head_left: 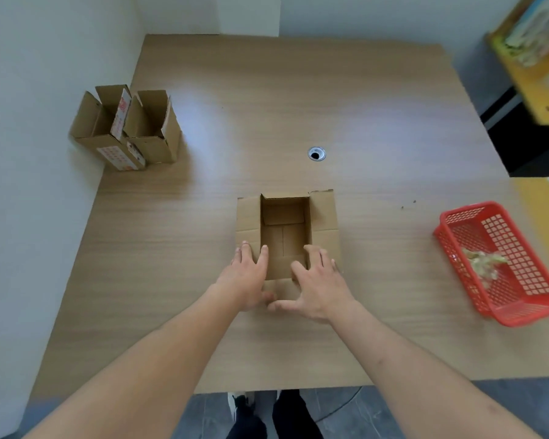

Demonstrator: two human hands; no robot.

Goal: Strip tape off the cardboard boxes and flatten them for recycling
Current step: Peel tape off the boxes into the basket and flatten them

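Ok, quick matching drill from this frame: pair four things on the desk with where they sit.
Things:
1. open cardboard box
2. two upright cardboard boxes
3. red plastic basket
4. cable grommet

Places:
A. right edge of the desk
B. far left corner, by the wall
C. desk middle, beyond the open box
D. under both hands

Pairs: 1-D, 2-B, 3-A, 4-C

The box (pixel 286 236) is plain brown cardboard. The table (pixel 298 106) is light wood grain. The basket (pixel 501 264) is red mesh. One far box (pixel 121 153) carries red-printed white labels.
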